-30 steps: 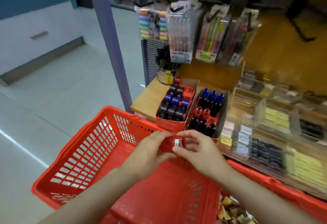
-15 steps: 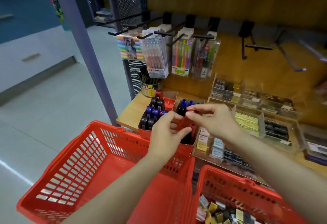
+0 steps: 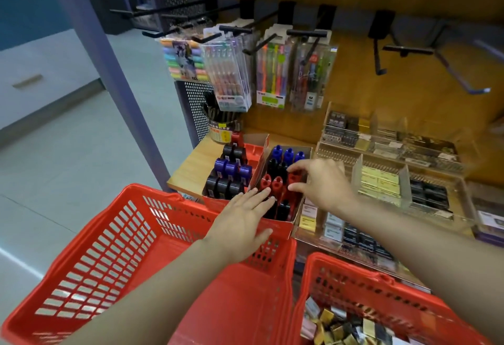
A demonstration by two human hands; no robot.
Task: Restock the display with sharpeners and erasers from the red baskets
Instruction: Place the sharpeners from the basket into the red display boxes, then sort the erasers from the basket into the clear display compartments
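While left hand [image 3: 240, 219] lies flat, right hand [image 3: 321, 183] pinches red sharpener [image 3: 294, 177].

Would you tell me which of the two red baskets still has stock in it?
The right basket, below the right hand: small wrapped packets lie heaped in its bottom. The left basket shows only its bare red floor.
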